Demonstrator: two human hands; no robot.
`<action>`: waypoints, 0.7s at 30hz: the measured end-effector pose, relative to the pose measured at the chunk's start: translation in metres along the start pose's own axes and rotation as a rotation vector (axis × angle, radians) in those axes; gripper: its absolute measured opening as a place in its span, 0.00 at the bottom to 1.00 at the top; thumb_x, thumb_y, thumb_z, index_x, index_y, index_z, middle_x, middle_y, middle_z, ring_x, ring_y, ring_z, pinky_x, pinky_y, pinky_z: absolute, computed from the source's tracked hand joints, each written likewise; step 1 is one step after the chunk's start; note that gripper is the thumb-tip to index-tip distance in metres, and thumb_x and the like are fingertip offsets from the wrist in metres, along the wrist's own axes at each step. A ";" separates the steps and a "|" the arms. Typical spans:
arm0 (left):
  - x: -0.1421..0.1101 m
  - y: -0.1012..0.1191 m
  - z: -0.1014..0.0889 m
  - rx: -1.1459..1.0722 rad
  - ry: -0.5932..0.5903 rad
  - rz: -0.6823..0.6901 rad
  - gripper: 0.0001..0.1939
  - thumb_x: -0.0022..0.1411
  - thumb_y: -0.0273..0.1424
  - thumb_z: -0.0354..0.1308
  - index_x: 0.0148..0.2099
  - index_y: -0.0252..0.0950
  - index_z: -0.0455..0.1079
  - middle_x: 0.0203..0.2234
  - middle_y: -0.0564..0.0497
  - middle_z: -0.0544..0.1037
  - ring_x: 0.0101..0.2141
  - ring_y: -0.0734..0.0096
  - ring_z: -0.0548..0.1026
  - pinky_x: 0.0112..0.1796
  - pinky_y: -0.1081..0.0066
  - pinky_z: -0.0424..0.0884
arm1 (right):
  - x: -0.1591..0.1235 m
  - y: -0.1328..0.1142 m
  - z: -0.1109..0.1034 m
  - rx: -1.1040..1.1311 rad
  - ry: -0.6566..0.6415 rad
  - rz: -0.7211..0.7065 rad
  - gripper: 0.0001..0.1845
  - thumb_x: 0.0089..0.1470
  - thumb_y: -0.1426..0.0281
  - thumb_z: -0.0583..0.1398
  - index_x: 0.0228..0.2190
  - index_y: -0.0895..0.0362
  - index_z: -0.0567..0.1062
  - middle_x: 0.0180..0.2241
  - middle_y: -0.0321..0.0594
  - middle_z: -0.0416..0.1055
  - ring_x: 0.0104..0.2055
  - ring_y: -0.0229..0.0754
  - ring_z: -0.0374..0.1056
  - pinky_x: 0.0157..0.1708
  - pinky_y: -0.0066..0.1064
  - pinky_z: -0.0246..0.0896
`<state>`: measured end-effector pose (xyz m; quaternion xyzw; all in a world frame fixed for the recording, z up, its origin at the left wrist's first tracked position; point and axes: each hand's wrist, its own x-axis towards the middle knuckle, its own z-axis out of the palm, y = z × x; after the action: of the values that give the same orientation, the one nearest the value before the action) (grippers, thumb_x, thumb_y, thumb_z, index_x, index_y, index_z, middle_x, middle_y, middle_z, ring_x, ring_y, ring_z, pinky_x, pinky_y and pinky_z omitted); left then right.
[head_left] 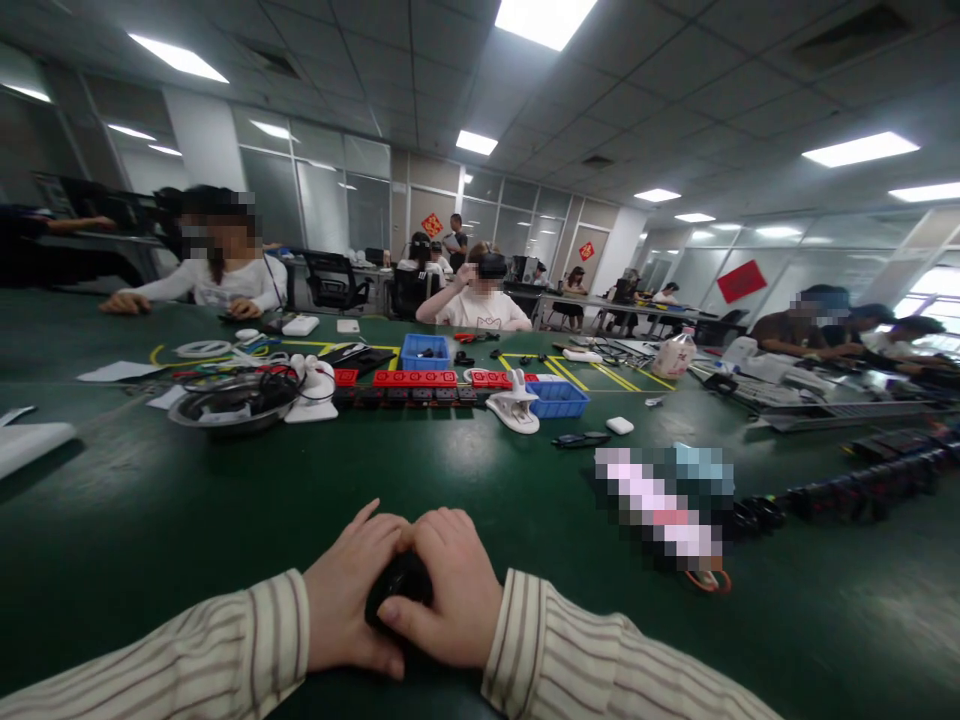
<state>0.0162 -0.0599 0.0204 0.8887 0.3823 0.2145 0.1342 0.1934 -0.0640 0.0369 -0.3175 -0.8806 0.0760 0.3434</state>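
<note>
Close to the table's near edge, my left hand and my right hand meet around a smooth, black, rounded object. Both hands are closed on it, one from each side. My right thumb lies across its near face, and my left thumb is lower down beside it. The fingers cover most of the object, so its exact kind cannot be made out. Striped sleeves reach both wrists. Green tabletop surrounds the hands.
Across the table stand a metal bowl of cables, red power strips, blue bins and a white clip-on device. Black glasses and a white case lie nearer. Black cabling runs right. Several people sit around.
</note>
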 end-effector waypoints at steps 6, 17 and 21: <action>0.003 0.004 -0.003 -0.054 -0.078 0.005 0.22 0.41 0.37 0.65 0.41 0.39 0.68 0.38 0.50 0.70 0.41 0.57 0.69 0.57 0.43 0.43 | 0.001 0.003 0.006 -0.024 -0.118 -0.029 0.20 0.46 0.52 0.62 0.28 0.56 0.66 0.29 0.35 0.66 0.33 0.40 0.61 0.35 0.32 0.52; 0.009 -0.011 0.000 -0.197 -0.120 0.063 0.25 0.38 0.35 0.68 0.41 0.38 0.69 0.38 0.51 0.69 0.41 0.58 0.69 0.45 0.64 0.66 | 0.002 -0.001 0.001 0.201 -0.126 -0.299 0.12 0.48 0.67 0.50 0.34 0.56 0.68 0.35 0.41 0.71 0.40 0.43 0.63 0.42 0.35 0.55; 0.005 -0.010 0.000 -0.207 -0.085 0.044 0.39 0.41 0.45 0.66 0.54 0.37 0.59 0.47 0.44 0.66 0.48 0.51 0.66 0.54 0.52 0.57 | 0.002 -0.004 -0.005 0.193 -0.024 -0.241 0.24 0.57 0.53 0.46 0.41 0.58 0.68 0.41 0.45 0.68 0.44 0.45 0.62 0.44 0.38 0.54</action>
<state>0.0126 -0.0493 0.0180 0.8867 0.3324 0.2178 0.2364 0.1931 -0.0664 0.0431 -0.1741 -0.9051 0.1222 0.3682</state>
